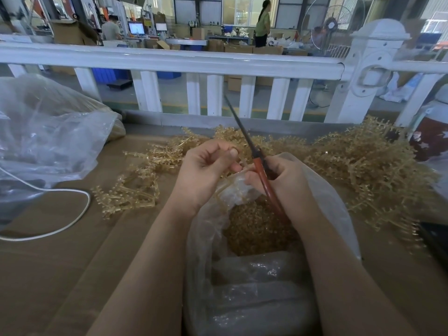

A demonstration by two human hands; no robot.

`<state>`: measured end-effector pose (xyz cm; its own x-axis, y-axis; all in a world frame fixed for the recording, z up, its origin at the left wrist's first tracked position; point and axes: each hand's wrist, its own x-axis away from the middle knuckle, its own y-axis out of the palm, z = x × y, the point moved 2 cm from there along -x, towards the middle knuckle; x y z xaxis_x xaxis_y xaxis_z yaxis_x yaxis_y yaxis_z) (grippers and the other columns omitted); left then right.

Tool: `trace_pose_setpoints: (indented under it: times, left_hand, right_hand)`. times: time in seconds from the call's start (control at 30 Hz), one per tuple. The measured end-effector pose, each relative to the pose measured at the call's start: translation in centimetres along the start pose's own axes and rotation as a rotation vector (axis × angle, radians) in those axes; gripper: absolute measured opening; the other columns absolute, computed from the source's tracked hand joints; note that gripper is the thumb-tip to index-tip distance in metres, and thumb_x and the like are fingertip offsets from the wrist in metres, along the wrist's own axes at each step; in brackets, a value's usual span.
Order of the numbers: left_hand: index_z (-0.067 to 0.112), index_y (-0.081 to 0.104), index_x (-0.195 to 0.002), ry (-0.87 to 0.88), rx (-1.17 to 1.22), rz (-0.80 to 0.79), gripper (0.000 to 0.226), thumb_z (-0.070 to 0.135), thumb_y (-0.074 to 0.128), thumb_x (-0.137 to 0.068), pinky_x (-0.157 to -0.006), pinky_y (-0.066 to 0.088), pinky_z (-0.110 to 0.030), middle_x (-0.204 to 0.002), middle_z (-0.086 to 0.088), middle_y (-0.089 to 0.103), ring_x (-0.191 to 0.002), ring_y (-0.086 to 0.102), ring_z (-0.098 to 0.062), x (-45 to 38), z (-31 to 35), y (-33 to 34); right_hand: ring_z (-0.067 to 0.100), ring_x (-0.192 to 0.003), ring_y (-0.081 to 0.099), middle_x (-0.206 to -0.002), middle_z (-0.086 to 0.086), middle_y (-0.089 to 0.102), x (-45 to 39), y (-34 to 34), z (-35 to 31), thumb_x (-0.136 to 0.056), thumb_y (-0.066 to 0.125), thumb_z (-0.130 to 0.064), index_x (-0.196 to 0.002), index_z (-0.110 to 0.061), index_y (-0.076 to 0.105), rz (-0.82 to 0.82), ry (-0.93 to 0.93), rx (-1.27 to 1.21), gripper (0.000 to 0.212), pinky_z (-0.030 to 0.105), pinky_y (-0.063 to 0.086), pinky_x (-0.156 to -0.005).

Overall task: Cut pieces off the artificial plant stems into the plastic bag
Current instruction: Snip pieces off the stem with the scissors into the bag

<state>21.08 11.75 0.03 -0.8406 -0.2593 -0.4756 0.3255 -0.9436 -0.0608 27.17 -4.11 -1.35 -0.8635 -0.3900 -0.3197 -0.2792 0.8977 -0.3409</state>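
My left hand [206,170] pinches a thin tan stem [242,163] between thumb and fingers, just above the mouth of the clear plastic bag [327,204]. My right hand [286,180] grips the red handles of the scissors [263,175], whose dark blades point up and away toward the railing. Inside the bag lies a heap of cut tan pieces [254,229]. A big pile of tan artificial plant stems [363,166] sits behind and to the right of my hands.
A few loose stems [131,192] lie left of my hands on the brown table [72,263]. A large clear bag [43,141] and a white cable [60,226] are at the left. A white railing [169,61] borders the table's far side.
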Motion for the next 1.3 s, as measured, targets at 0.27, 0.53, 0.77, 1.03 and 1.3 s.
trace_pose_setpoints:
  times: [0.27,0.53,0.77,1.03,1.3]
  left_hand:
    - [0.019,0.052,-0.128,-0.387,0.015,0.149,0.084,0.063,0.08,-0.061,-0.09,0.047,-0.029,-0.115,0.003,0.058,-0.097,0.057,-0.012,0.0,-1.2,-1.7]
    - [0.019,0.08,-0.079,-0.589,0.206,-0.339,0.032,0.046,0.084,-0.064,-0.067,0.055,-0.021,-0.08,-0.002,0.076,-0.071,0.072,-0.014,0.5,-1.3,-0.4]
    - [0.016,0.08,-0.083,-0.492,0.279,-0.221,0.017,0.019,0.082,-0.066,-0.079,0.056,-0.025,-0.089,-0.005,0.077,-0.082,0.072,-0.014,0.7,-1.1,0.6]
    - [0.012,0.07,-0.076,-0.366,0.281,-0.117,0.017,0.029,0.072,-0.076,-0.064,0.049,-0.015,-0.07,0.0,0.072,-0.066,0.067,-0.011,0.3,-0.4,0.6]
    - [0.006,0.065,-0.081,-0.325,0.293,-0.21,0.018,0.012,0.078,-0.069,-0.065,0.05,-0.018,-0.073,0.001,0.074,-0.065,0.068,-0.01,0.2,-0.4,0.5]
  right_hand:
    - [-0.003,-0.052,0.058,-0.067,-0.005,0.069,0.1,-1.2,-0.1,-0.093,0.068,-0.007,-0.097,0.007,0.069,0.088,-0.005,-0.378,0.015,0.01,0.045,-0.056]
    - [0.003,-0.041,0.043,-0.072,0.0,0.069,0.2,-0.9,-0.3,-0.089,0.068,-0.015,-0.09,0.003,0.067,0.065,-0.044,-0.607,0.018,0.015,0.034,-0.041]
    - [0.007,-0.041,0.039,-0.083,0.008,0.073,0.1,-0.9,-0.3,-0.085,0.071,-0.024,-0.097,0.003,0.066,0.069,-0.01,-0.583,0.03,0.018,0.032,-0.039]
    - [0.009,-0.043,0.04,-0.075,0.01,0.069,0.1,-0.6,-0.2,-0.089,0.071,-0.007,-0.095,-0.001,0.063,0.097,0.058,-0.559,0.012,0.018,0.036,-0.041]
    - [0.008,-0.044,0.041,-0.076,0.009,0.069,0.0,-0.5,0.1,-0.089,0.072,-0.008,-0.094,-0.002,0.067,0.11,0.043,-0.528,0.009,0.018,0.037,-0.044]
